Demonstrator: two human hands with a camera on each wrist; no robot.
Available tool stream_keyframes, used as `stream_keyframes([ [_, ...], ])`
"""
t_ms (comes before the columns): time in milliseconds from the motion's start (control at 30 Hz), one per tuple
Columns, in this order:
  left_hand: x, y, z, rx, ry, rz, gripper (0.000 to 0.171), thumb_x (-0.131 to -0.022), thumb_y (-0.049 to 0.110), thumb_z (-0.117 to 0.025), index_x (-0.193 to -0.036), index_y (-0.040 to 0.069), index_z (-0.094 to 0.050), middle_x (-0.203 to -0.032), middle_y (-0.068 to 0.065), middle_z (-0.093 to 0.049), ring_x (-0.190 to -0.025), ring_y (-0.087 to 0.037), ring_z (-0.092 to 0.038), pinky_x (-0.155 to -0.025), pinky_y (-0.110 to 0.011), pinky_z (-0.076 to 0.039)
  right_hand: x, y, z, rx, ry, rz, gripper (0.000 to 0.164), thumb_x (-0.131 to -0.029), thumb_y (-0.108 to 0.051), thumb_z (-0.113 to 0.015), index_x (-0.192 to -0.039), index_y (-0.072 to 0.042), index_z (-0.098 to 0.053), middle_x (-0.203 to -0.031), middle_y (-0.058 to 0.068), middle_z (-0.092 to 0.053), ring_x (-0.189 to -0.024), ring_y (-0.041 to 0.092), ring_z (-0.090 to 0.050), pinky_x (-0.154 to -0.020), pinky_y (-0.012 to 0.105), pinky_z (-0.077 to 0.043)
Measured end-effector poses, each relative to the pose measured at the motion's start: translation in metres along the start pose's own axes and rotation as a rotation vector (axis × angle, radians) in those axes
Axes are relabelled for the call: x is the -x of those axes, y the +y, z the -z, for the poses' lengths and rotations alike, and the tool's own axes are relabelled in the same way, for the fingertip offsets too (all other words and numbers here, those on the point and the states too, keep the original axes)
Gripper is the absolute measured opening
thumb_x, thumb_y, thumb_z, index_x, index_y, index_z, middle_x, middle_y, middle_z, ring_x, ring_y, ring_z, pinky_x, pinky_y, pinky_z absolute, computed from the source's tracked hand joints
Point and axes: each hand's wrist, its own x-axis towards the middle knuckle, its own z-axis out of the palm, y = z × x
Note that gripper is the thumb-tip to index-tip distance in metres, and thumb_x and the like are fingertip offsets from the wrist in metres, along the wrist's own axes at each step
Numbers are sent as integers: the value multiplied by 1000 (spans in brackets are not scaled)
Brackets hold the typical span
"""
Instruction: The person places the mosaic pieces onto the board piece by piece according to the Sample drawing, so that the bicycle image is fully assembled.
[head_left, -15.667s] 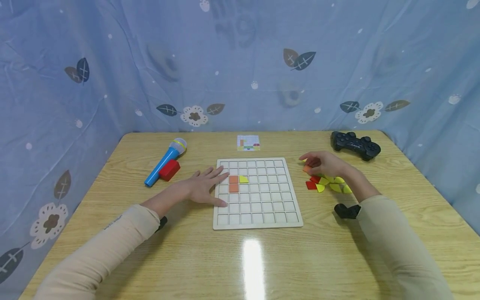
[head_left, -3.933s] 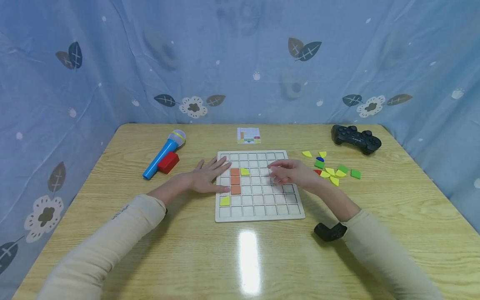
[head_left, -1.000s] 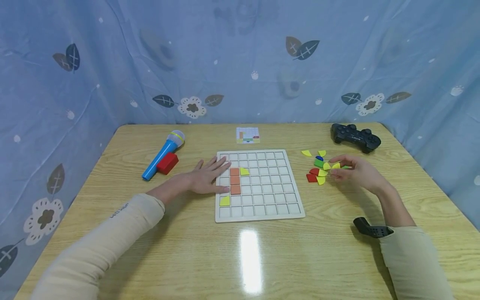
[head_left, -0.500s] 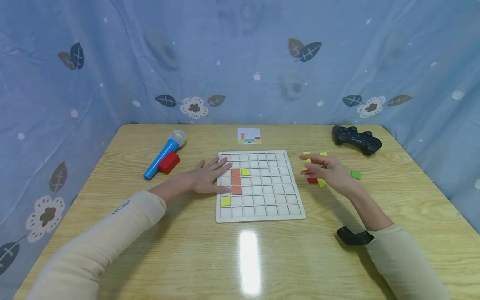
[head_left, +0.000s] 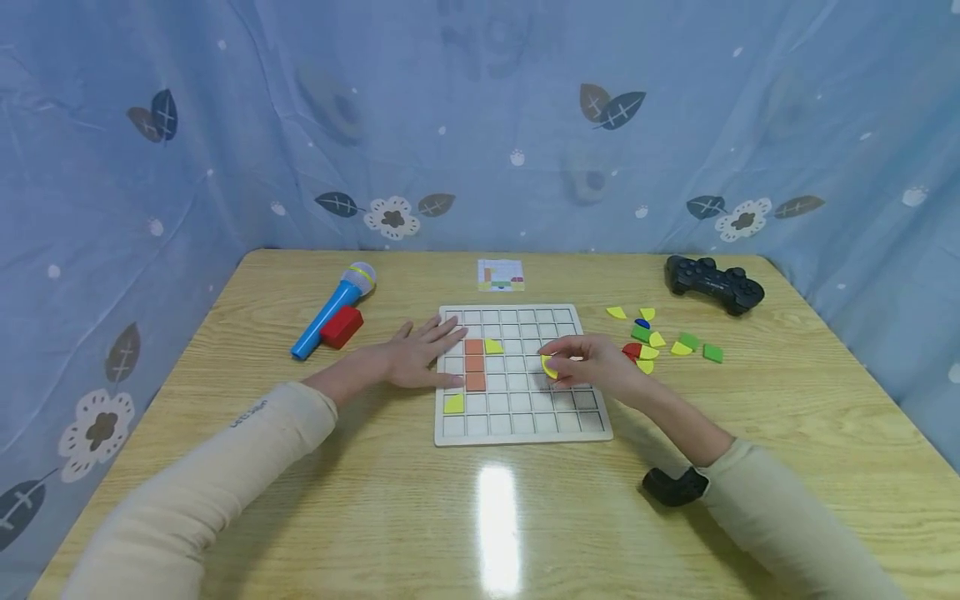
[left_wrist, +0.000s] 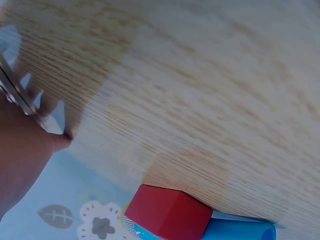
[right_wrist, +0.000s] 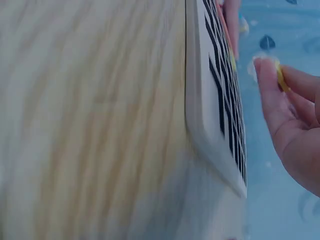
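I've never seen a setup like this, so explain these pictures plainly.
There's no machine: a person works bare-handed. The head camera gives the wide view; a camera on each wrist gives the two close ones. On the wooden table, the left hand rests spread at the edge of a grid board bearing three orange tiles and two yellow tiles. The right hand pinches a yellow piece above it. Around lie loose coloured pieces, a pattern card, controller, microphone and red block.
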Motion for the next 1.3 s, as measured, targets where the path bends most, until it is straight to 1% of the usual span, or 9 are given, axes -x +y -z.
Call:
stream_keyframes([
  [67, 0, 1, 0, 3, -2, 0, 93, -86, 76, -35, -154, 27, 5, -158, 2, 12, -142, -24, 14, -109, -57, 5, -1, -2, -6, 6, -25, -30, 36, -91, -10, -66, -123, 4, -59, -100, 14, -58, -84, 20, -67, -78, 35, -54],
  [200, 1, 2, 1, 1, -2, 2, 92, -86, 75, -36, -154, 26, 4, -158, 1, 12, -143, -25, 13, -109, -58, 4, -5, -5, -20, 42, -77, -50, 35, -87, -13, -71, -119, -1, -64, -93, 13, -62, -81, 21, -67, -76, 32, -55],
  [333, 1, 2, 1, -9, -7, 4, 90, -88, 73, -36, -154, 26, 4, -158, 1, 12, -142, -24, 13, -109, -57, 4, -8, -4, -36, 35, -128, -57, 30, -86, -13, -72, -112, 0, -66, -87, 11, -68, -77, 20, -67, -72, 33, -56],
  [433, 0, 2, 1, -11, -9, 6, 90, -88, 73, -36, -154, 26, 4, -158, 0, 12, -142, -24, 14, -109, -57, 4, -10, -5, -49, 40, -153, -45, 25, -86, -11, -72, -107, 1, -67, -82, 11, -69, -72, 19, -67, -68, 32, -56],
  [667, -1, 1, -1, -4, 1, -1, 91, -88, 73, -37, -154, 24, 2, -159, -2, 11, -142, -26, 13, -109, -58, 3, -9, -17, -77, 119, -178, -46, 18, -86, -11, -71, -102, -1, -69, -72, 9, -68, -64, 17, -65, -61, 30, -55],
  [833, 0, 0, 0, 6, -3, 7, 92, -87, 74, -37, -154, 26, 2, -158, 0, 11, -142, -25, 13, -109, -58, 3, -10, -22, -95, 167, -186, -56, 12, -85, -11, -72, -96, -6, -71, -67, 8, -67, -57, 14, -62, -55, 26, -52],
  [933, 0, 0, 0, 9, 1, 0, 92, -87, 73, -38, -154, 25, 1, -159, -1, 11, -143, -26, 13, -109, -59, 3, -11, -22, -103, 170, -178, -33, 9, -85, -10, -72, -93, -5, -71, -65, 7, -67, -56, 14, -63, -54, 26, -53],
  [1100, -1, -1, -1, 18, 5, -8, 92, -87, 73, -37, -154, 24, 1, -159, -1, 11, -143, -27, 13, -109, -59, 5, -13, -25, -114, 160, -136, 11, 9, -84, -5, -72, -92, 0, -71, -64, 6, -66, -57, 14, -65, -57, 29, -55],
  [1300, 0, 0, -1, 32, 9, -19, 92, -88, 72, -39, -155, 23, 0, -159, -2, 10, -143, -28, 13, -108, -60, 5, -14, -29, -122, 229, -86, 50, 11, -83, -7, -74, -92, 0, -70, -63, 3, -66, -56, 13, -64, -54, 27, -54],
])
